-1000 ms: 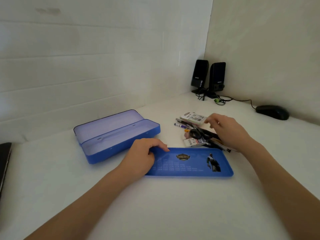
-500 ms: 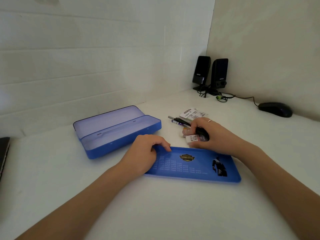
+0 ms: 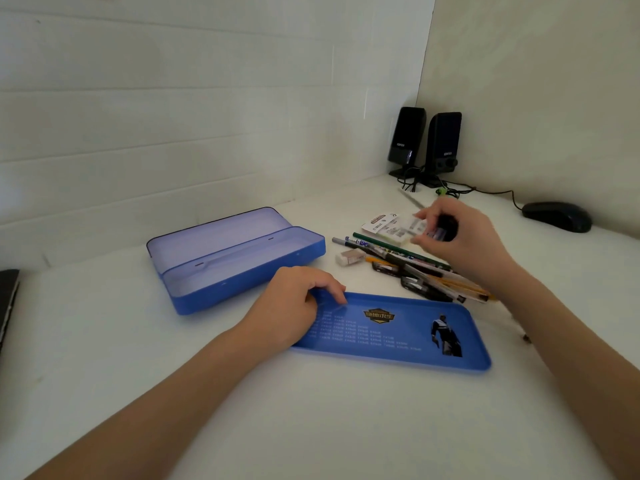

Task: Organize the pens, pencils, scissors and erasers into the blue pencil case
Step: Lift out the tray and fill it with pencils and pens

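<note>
The blue pencil case (image 3: 249,279) lies open and empty at centre left, lid back. Its flat blue inner tray (image 3: 398,344) lies in front of me. My left hand (image 3: 294,306) rests on the tray's left end, fingertips pressing on it. Behind the tray is a pile of pens and pencils (image 3: 408,263) with black scissors (image 3: 415,284) among them. A small white eraser (image 3: 349,257) and a packaged eraser card (image 3: 382,224) lie beside the pile. My right hand (image 3: 467,244) hovers above the pile, pinching a blurred labelled eraser (image 3: 424,232) with something dark in the palm.
Two black speakers (image 3: 427,147) with cables stand in the far corner. A black mouse (image 3: 557,216) sits at the right by the wall. A dark flat object (image 3: 8,299) pokes in at the left edge. Walls close off the back and right.
My right hand closed on an eraser in the pile and lifted it up and back. The left hand stayed on the tray.
</note>
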### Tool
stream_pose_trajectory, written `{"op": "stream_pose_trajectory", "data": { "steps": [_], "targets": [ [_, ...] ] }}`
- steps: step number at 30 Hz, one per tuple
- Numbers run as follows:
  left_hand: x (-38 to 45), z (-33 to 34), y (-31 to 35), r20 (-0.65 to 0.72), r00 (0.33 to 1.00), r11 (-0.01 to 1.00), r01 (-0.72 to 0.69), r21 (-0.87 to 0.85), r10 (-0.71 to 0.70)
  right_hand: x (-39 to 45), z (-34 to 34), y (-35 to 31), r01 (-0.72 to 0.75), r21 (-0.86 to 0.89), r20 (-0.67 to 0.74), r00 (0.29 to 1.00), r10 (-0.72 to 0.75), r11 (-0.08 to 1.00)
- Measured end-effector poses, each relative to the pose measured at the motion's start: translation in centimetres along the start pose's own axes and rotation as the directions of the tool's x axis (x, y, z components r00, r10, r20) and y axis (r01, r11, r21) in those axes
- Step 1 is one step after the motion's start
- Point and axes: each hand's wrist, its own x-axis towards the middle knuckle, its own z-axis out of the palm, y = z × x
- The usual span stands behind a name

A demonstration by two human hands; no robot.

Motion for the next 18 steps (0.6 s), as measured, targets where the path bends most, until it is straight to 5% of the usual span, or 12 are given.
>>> {"op": "stream_pose_trajectory", "data": {
  "steps": [5,9,14,18],
  "targets": [
    [0.0,0.0,0.2,0.005,1.000,1.000,0.010,0.002,-0.010,0.0,-1.6,4.1,-0.162,-0.161,-0.050,0.987,0.156,0.974],
    [0.0,-0.1,0.4,0.005,1.000,1.000,0.013,0.004,-0.013,0.0,-1.3,5.7,-0.235,-0.240,0.041,0.967,0.252,0.942],
    [0.0,0.0,0.3,-0.010,1.000,1.000,0.003,0.008,-0.003,0.2,-1.0,5.6,-0.195,-0.486,0.072,0.962,0.261,0.852],
    [-0.1,0.0,0.2,-0.018,1.000,1.000,0.003,0.020,-0.003,0.4,-0.7,4.0,-0.108,-0.504,0.091,0.980,0.178,0.857]
  ]
}}
